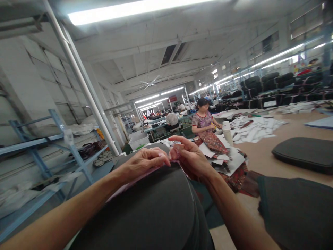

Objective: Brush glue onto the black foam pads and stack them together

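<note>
A large dark grey fabric piece (145, 208) with a rounded corner fills the lower middle, close to me. Along its far edge runs a thin pink strip (130, 182). My left hand (147, 160) lies over that edge, thumb and fingers pinched together at the strip. Close beside it, my right hand (189, 156) pinches the pink material at the corner, its index finger raised. The fingertips of both hands almost meet. Exactly what lies between the right fingertips is partly hidden.
A tan table (262, 139) at right bears a dark padded panel (307, 152), dark fabric (299, 211), white scraps (256, 128), patterned cloth (214, 141) and a white bottle (227, 133). A co-worker (201, 119) sits beyond. Blue metal racks (78, 152) stand left.
</note>
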Demonstrator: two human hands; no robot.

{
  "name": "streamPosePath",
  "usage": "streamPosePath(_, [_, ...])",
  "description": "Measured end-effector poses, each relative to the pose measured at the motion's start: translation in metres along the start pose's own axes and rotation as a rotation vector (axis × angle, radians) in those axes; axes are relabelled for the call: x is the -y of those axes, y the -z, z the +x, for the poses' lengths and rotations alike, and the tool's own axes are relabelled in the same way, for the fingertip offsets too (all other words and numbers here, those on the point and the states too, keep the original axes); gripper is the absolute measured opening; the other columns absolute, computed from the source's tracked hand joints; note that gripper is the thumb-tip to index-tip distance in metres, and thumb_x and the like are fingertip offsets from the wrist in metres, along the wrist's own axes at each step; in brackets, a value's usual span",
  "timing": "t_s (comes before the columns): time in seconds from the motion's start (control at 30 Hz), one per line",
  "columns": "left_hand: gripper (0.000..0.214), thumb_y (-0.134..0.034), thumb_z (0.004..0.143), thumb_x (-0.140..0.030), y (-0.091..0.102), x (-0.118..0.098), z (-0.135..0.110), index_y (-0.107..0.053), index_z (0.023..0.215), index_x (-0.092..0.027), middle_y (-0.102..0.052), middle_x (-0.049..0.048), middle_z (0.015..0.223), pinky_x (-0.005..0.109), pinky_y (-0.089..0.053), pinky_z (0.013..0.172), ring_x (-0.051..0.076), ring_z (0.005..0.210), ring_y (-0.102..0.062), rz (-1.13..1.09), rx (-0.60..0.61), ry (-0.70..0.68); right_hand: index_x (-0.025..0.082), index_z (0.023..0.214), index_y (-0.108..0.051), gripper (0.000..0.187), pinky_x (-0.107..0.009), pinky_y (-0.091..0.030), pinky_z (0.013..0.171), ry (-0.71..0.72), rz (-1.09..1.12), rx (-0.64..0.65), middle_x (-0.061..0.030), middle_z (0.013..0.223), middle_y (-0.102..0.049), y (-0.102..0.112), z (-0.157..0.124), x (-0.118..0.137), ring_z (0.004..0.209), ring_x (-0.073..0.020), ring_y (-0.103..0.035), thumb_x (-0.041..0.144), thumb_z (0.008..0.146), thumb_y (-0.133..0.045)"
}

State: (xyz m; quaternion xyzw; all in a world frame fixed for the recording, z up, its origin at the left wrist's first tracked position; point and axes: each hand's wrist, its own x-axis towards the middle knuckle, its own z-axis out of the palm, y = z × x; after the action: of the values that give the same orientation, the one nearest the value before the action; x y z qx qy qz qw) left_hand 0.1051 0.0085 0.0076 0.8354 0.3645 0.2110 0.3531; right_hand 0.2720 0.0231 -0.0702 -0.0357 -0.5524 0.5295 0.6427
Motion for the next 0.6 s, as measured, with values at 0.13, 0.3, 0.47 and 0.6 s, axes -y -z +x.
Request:
streamPosePath(0.13, [0.034,-0.055,0.080,-0.048,-0.002,0.009,0.003,-0.063,0.070,-0.016,-0.050,-0.0017,0.068,0.021,-0.028,0.056,0.009,0.060,-0.038,-0.182,-0.060,0.042,0.024,0.103,-0.058,0.029,-0.029,-0.041,0.062,-0.034,0.039,-0.034,0.0041,0.058,-0.054,-0.004,0.005,-0.004,0.059,-0.0136,-0.051,0.028,0.075,-0.059])
streamPosePath(0.3, [0.032,-0.055,0.081,-0.047,-0.006,0.021,0.003,-0.061,0.073,-0.016,-0.054,-0.0007,0.073,0.022,-0.033,0.065,0.011,0.069,-0.045,-0.265,-0.090,0.048,0.023,0.104,-0.058,0.025,-0.026,-0.036,0.056,0.011,0.032,-0.076,0.0067,0.051,-0.045,-0.012,0.008,-0.011,0.051,-0.0111,-0.045,0.031,0.079,-0.057])
streamPosePath(0.47, [0.028,-0.058,0.080,-0.044,-0.004,0.027,0.006,-0.061,0.070,-0.018,-0.057,-0.0006,0.080,0.022,-0.036,0.070,0.012,0.077,-0.049,-0.428,-0.050,0.047,0.024,0.099,-0.057,0.027,-0.027,-0.038,0.057,-0.032,0.131,-0.191,0.0078,0.049,-0.042,-0.010,0.004,-0.022,0.050,-0.0111,-0.045,0.034,0.075,-0.063])
streamPosePath(0.6, [0.029,-0.059,0.080,-0.044,-0.003,0.031,0.012,-0.060,0.066,-0.018,-0.061,0.0020,0.086,0.025,-0.037,0.079,0.016,0.086,-0.053,-0.459,0.004,0.020,0.026,0.098,-0.058,0.024,-0.031,-0.043,0.068,0.034,0.252,-0.248,0.0075,0.050,-0.044,-0.003,0.003,-0.034,0.055,-0.0122,-0.050,0.033,0.076,-0.064])
